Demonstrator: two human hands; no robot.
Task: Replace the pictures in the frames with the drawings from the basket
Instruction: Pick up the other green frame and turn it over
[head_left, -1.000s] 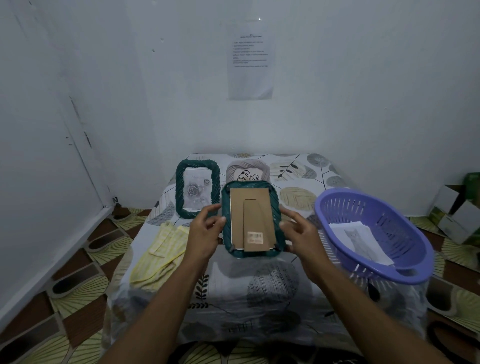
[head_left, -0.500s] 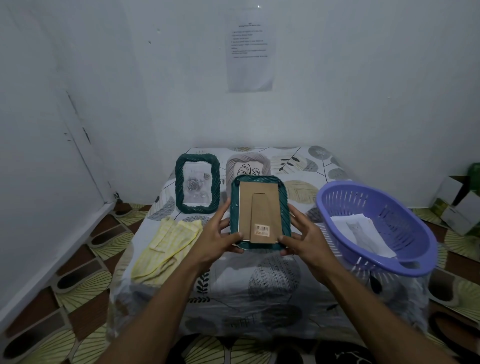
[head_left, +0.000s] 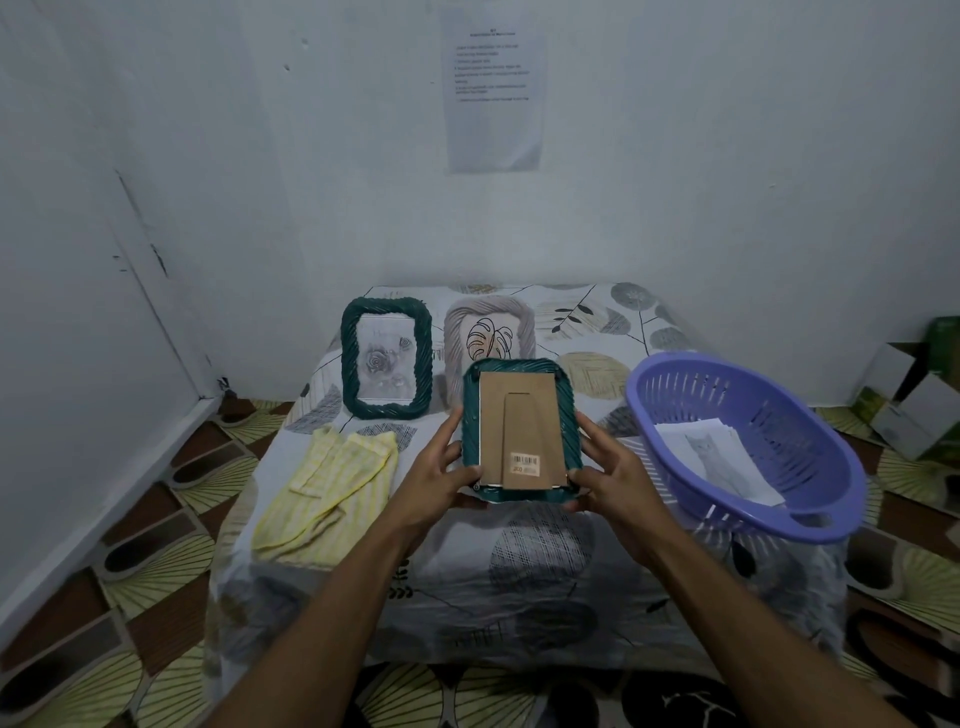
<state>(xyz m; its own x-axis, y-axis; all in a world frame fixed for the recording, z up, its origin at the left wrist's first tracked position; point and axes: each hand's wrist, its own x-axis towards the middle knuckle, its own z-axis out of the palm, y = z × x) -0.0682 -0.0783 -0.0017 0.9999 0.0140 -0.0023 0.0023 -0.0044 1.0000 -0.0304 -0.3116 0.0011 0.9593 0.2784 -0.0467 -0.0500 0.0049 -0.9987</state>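
- The green frame (head_left: 519, 428) is held above the bench (head_left: 519, 561), back side toward the camera, between the left hand (head_left: 435, 480) and the right hand (head_left: 610, 475).
- Both hands are closed on its lower side edges, thumbs on the back near the bottom corners, the other fingers wrapped round the rim.
- Its brown backing board (head_left: 521, 431) with a fold-out stand covers the back; a thin white edge shows along the left and bottom, which I judge to be the picture or glass underneath.
- Handling, as a judgement: the frame looks light and stiff, the ribbed rim gives a good hold, but any glass inside would be fragile, so it is best held by the rim while the board is lifted out.
- A sticker (head_left: 524, 462) with a barcode sits at the foot of the stand; the figure below it seems to read "200", not sharp enough to be sure.
- A second green frame (head_left: 387, 364) with a rose picture and a pale frame (head_left: 491, 332) with a leaf drawing stand at the back.
- The purple basket (head_left: 810, 525) at the right holds the drawings (head_left: 717, 460); the top one seems to show a cat.
- A printed sheet (head_left: 493, 88) on the wall is too small to read.
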